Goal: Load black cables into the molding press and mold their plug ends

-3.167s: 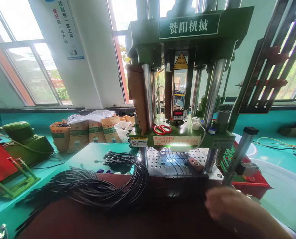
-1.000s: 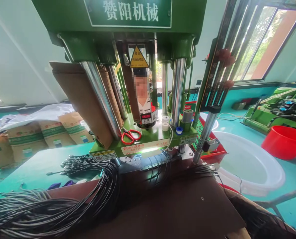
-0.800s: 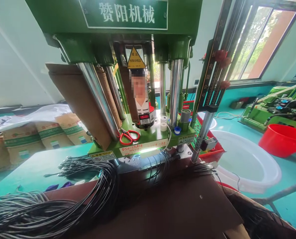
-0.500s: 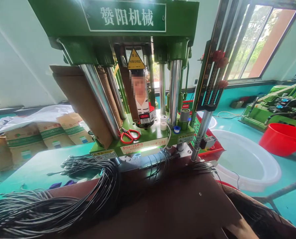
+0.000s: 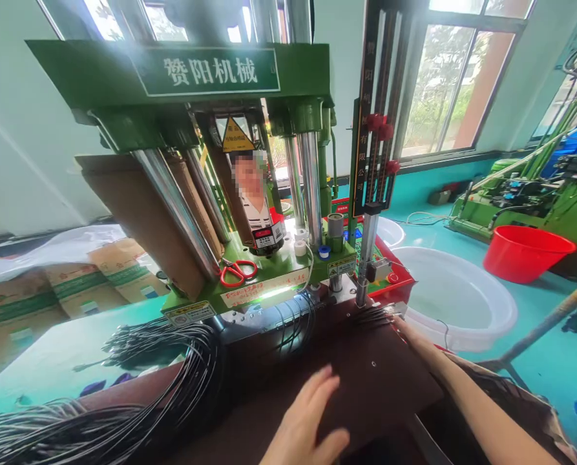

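Black cables [image 5: 373,315], thin bunch, at the brown table's [image 5: 356,381] right edge by the right hand [image 5: 418,343], grip unclear; left hand [image 5: 300,423] spread, empty; strands [image 5: 295,323] apparently loaded in green press [image 5: 288,265], large bundle [image 5: 198,371] not loaded.

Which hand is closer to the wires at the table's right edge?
Right. The right hand is close beside the wires; the left hand is farther off, above the tabletop.

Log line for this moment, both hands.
left hand: open, over brown tabletop; right hand: at cable ends by tabletop's right edge, grip unclear; black cable bundle: at left
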The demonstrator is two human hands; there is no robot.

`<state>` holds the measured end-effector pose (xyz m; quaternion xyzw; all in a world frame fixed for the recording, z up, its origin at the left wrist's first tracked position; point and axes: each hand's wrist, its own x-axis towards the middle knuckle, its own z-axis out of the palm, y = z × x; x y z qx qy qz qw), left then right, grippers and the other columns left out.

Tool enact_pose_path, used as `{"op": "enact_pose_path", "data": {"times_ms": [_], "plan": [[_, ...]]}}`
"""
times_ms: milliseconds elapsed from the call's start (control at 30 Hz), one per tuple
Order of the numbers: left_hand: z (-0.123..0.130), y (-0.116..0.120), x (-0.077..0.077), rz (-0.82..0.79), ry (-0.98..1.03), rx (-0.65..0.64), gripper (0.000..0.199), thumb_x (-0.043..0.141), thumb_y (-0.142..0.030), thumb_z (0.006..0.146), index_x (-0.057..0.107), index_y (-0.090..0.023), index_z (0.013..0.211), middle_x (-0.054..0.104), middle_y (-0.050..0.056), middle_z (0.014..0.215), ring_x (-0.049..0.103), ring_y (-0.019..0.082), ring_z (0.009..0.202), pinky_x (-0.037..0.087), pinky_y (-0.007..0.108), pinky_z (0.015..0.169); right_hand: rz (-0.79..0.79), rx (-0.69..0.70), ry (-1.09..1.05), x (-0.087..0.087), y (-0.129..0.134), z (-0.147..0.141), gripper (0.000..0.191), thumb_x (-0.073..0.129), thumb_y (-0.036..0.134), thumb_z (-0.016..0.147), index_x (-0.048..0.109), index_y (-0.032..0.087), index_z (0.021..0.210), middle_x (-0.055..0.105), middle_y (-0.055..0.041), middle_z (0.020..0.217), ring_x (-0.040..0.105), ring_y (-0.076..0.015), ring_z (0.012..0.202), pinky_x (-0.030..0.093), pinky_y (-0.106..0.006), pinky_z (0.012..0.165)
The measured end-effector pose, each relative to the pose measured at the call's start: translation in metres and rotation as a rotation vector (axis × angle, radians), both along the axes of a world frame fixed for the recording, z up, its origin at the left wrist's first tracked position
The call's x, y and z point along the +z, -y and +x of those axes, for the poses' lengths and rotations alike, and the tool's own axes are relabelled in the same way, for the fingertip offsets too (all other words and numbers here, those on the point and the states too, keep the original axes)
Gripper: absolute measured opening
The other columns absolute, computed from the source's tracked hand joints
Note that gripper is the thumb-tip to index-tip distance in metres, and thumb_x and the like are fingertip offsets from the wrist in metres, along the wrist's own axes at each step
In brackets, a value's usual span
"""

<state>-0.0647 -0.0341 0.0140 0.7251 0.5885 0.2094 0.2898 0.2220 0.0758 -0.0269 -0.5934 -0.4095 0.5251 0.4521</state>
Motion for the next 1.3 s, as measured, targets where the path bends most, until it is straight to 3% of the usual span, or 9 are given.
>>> {"op": "enact_pose_path", "data": {"times_ms": [133, 300, 400, 500, 667, 833, 1000, 1133, 1300], "plan": [[0.056, -0.061, -0.003, 0.133, -0.237, -0.141, 0.062, 0.052, -0.032, 0.077, 0.034, -0.014, 0.134, 0.023, 0.012, 0.146, 0.02, 0.029, 0.133, 0.023, 0.044, 0.107, 0.027, 0.045, -0.01, 0.002, -0.006, 0.003, 0.049, 0.05, 0.056, 0.075, 0.061, 0.023, 0.109, 0.06, -0.0076, 0.118, 0.054, -0.03, 0.108, 0.041, -0.044, 0.094], [0.084, -0.098, -0.018, 0.287, -0.492, 0.029, 0.054, 0.048, -0.031, 0.081, 0.037, -0.01, 0.13, 0.049, 0.018, 0.125, 0.042, 0.032, 0.115, 0.035, 0.047, 0.094, 0.057, 0.125, -0.019, -0.002, -0.014, 0.01, 0.048, 0.059, 0.053, 0.071, 0.062, 0.02, 0.106, 0.063, -0.0071, 0.111, 0.054, -0.0284, 0.108, 0.038, -0.042, 0.097], [0.085, -0.107, -0.021, 0.324, -0.511, -0.012, 0.033, 0.048, -0.029, 0.082, 0.052, -0.013, 0.111, 0.056, 0.012, 0.104, 0.05, 0.027, 0.1, 0.04, 0.041, 0.084, 0.043, 0.128, -0.017, -0.002, -0.018, 0.01, 0.043, 0.061, 0.053, 0.07, 0.066, 0.018, 0.095, 0.068, -0.0085, 0.098, 0.057, -0.0305, 0.102, 0.041, -0.043, 0.092], [0.085, -0.11, -0.019, 0.317, -0.482, -0.081, 0.019, 0.044, -0.024, 0.083, 0.056, -0.014, 0.095, 0.056, 0.01, 0.097, 0.051, 0.025, 0.094, 0.041, 0.037, 0.082, 0.084, 0.121, -0.038, 0.009, -0.015, 0.007, 0.04, 0.063, 0.051, 0.069, 0.067, 0.019, 0.094, 0.069, -0.0076, 0.096, 0.057, -0.0301, 0.101, 0.043, -0.041, 0.091], [0.078, -0.093, -0.004, 0.193, -0.304, -0.126, 0.019, 0.037, -0.021, 0.085, 0.052, -0.014, 0.095, 0.056, 0.009, 0.099, 0.054, 0.021, 0.09, 0.041, 0.03, 0.074, 0.188, 0.147, -0.204, 0.045, 0.011, -0.001, 0.043, 0.064, 0.043, 0.072, 0.061, 0.023, 0.109, 0.065, -0.0059, 0.105, 0.059, -0.0271, 0.096, 0.048, -0.038, 0.08], [0.06, -0.069, 0.019, -0.066, 0.045, -0.314, 0.016, 0.044, -0.034, 0.081, 0.047, -0.02, 0.089, 0.06, 0.0, 0.076, 0.055, 0.015, 0.069, 0.039, 0.025, 0.063, 0.31, 0.142, -0.347, 0.071, 0.05, -0.012, 0.019, 0.062, 0.035, 0.077, 0.068, 0.021, 0.089, 0.069, -0.0035, 0.08, 0.06, -0.0175, 0.078, 0.047, -0.027, 0.071], [0.066, -0.07, 0.029, -0.291, 0.465, -0.38, 0.019, 0.038, -0.034, 0.084, 0.043, -0.019, 0.073, 0.056, -0.002, 0.063, 0.051, 0.01, 0.056, 0.038, 0.021, 0.055, 0.32, 0.092, -0.397, 0.082, 0.071, -0.024, 0.021, 0.06, 0.036, 0.079, 0.069, 0.021, 0.09, 0.069, -0.0047, 0.083, 0.06, -0.0174, 0.079, 0.048, -0.027, 0.07], [0.074, -0.076, 0.037, -0.182, 0.509, -0.313, 0.02, 0.04, -0.034, 0.083, 0.044, -0.019, 0.07, 0.053, -0.002, 0.064, 0.053, 0.011, 0.061, 0.037, 0.021, 0.056, 0.299, 0.06, -0.547, 0.08, 0.074, -0.023, 0.022, 0.06, 0.037, 0.079, 0.069, 0.024, 0.095, 0.07, -0.0053, 0.09, 0.062, -0.0214, 0.086, 0.049, -0.034, 0.078], [0.075, -0.067, 0.055, 0.124, 0.207, -0.319, 0.026, 0.034, -0.035, 0.087, 0.052, -0.021, 0.074, 0.054, -0.002, 0.062, 0.048, 0.011, 0.058, 0.033, 0.022, 0.058, 0.324, 0.121, -0.594, 0.078, 0.076, -0.016, 0.023, 0.057, 0.035, 0.081, 0.068, 0.025, 0.099, 0.069, -0.0064, 0.099, 0.059, -0.0242, 0.099, 0.041, -0.041, 0.092]]}}
